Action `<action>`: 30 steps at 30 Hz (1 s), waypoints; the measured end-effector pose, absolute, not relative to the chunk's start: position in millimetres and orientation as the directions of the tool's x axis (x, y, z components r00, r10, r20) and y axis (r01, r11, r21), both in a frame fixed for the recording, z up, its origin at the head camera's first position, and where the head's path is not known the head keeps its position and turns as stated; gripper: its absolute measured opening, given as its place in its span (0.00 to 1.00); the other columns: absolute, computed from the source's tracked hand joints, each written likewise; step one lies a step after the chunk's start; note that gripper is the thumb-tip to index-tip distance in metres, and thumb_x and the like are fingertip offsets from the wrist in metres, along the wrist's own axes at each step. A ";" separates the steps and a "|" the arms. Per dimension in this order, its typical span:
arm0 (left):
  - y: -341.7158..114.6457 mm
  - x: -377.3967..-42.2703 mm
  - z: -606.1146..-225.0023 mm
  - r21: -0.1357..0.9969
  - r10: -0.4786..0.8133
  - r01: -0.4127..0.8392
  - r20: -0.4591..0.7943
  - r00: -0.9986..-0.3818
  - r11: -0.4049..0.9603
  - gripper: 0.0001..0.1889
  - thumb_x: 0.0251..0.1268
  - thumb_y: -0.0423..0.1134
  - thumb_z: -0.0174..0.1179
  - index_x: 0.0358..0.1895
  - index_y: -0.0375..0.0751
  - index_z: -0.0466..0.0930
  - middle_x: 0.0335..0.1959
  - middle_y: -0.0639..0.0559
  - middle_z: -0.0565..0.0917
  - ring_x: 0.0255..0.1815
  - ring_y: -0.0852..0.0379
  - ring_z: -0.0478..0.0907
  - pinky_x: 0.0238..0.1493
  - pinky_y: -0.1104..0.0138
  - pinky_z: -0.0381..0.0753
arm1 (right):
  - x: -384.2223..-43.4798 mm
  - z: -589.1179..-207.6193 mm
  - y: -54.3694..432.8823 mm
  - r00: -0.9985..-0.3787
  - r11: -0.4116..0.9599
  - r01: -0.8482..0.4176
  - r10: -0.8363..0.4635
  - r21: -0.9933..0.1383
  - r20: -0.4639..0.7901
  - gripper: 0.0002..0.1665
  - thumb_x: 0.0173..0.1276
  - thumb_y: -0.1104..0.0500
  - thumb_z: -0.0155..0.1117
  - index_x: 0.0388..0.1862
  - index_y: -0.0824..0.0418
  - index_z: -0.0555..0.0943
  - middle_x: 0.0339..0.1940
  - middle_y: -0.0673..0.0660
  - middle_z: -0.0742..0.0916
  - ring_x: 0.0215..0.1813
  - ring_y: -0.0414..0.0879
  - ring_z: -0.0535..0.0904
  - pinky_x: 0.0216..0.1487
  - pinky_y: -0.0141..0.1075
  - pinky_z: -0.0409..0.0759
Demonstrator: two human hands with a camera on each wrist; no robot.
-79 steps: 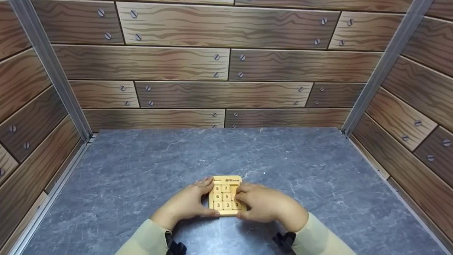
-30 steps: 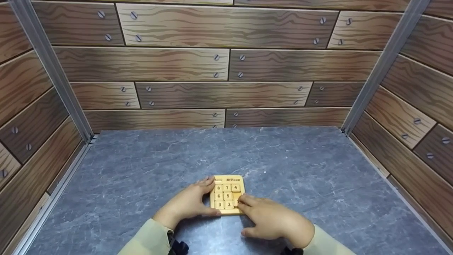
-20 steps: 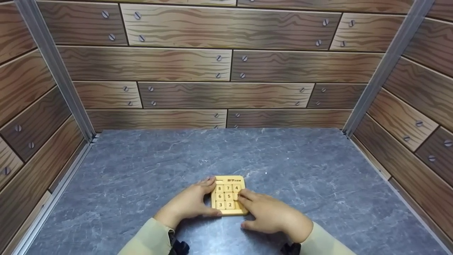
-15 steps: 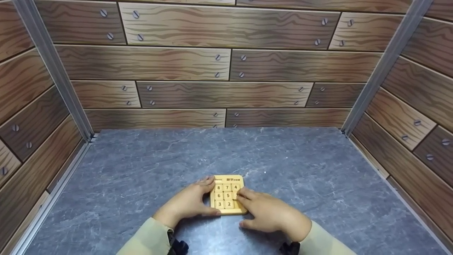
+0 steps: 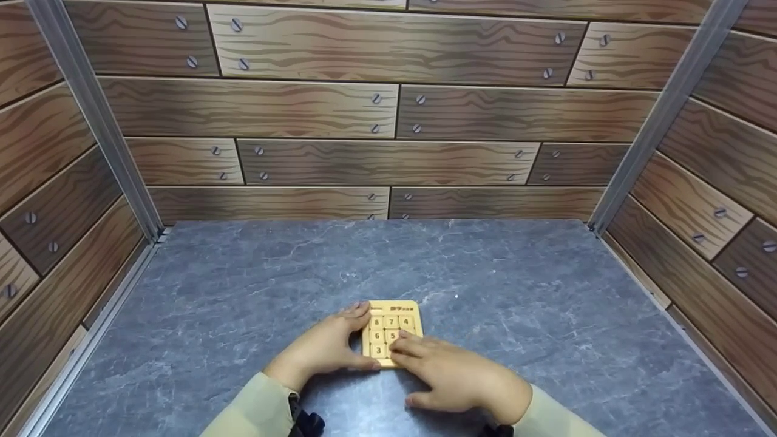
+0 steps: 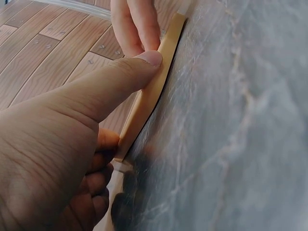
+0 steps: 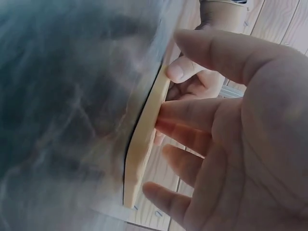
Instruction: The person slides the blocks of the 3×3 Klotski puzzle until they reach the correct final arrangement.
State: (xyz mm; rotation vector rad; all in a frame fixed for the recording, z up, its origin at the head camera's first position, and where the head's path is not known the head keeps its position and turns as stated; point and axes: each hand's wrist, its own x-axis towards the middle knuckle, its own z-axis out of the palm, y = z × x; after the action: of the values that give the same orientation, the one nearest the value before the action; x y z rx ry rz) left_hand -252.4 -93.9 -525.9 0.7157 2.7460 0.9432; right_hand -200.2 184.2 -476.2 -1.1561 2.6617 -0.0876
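A yellow number slide puzzle lies on the table near its front, its tiles facing up. The tiles marked 8, 7 and 4 form its far row; 6, 5 and 3 also show. My left hand holds the left side, fingers along the far left edge and thumb pressed on the near rim. Over the lower right tiles lies my right hand, its extended fingertips touching them and hiding several. The right thumb stands apart from the puzzle.
The grey marbled table stretches beyond the puzzle to a wood-pattern back wall. Similar side walls and metal corner posts enclose it.
The tile 4 has come into view at the top right. The lower right tile moved up one place; since then my right fingers have shifted left and nearer, covering tile 2. My left hand keeps its hold.
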 end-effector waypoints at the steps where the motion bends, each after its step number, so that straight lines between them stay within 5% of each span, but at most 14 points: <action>1: -93.8 -252.6 -525.4 0.610 0.484 0.390 0.013 -0.875 0.690 0.60 0.58 0.66 0.84 0.87 0.37 0.68 0.93 0.46 0.64 0.95 0.39 0.60 0.95 0.40 0.59 | -200.2 -475.5 184.4 -0.662 0.689 -0.708 -0.723 -0.152 -0.195 0.50 0.80 0.34 0.69 0.91 0.55 0.69 0.95 0.52 0.67 0.96 0.56 0.59 0.95 0.61 0.62; 22: -90.9 -252.2 -522.3 0.616 0.478 0.365 -0.022 -0.878 0.698 0.60 0.59 0.68 0.83 0.89 0.41 0.66 0.94 0.47 0.62 0.95 0.39 0.58 0.95 0.39 0.58 | -213.4 -459.0 204.8 -0.694 0.728 -0.645 -0.686 -0.234 -0.219 0.40 0.79 0.38 0.71 0.83 0.55 0.80 0.88 0.54 0.78 0.89 0.61 0.72 0.91 0.63 0.69; 27: -92.8 -251.2 -522.1 0.624 0.482 0.370 -0.014 -0.876 0.689 0.60 0.58 0.67 0.83 0.88 0.40 0.67 0.94 0.46 0.62 0.95 0.38 0.58 0.96 0.39 0.57 | -224.1 -459.5 192.3 -0.692 0.701 -0.661 -0.707 -0.267 -0.144 0.25 0.78 0.41 0.73 0.61 0.57 0.92 0.68 0.50 0.88 0.68 0.50 0.87 0.78 0.52 0.85; 30: -95.1 -249.9 -523.7 0.628 0.482 0.373 -0.005 -0.876 0.683 0.60 0.58 0.66 0.84 0.88 0.39 0.67 0.93 0.45 0.62 0.95 0.38 0.59 0.95 0.38 0.57 | -227.4 -461.9 179.7 -0.706 0.705 -0.676 -0.703 -0.216 -0.085 0.19 0.78 0.40 0.73 0.47 0.54 0.93 0.53 0.47 0.88 0.54 0.44 0.85 0.69 0.49 0.88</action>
State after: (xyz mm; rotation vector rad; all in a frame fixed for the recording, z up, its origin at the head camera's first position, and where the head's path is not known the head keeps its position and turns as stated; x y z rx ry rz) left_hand -249.9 -95.1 -523.7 0.6977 2.7237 0.9597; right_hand -227.4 179.7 -461.9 -1.1206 2.7500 -0.2527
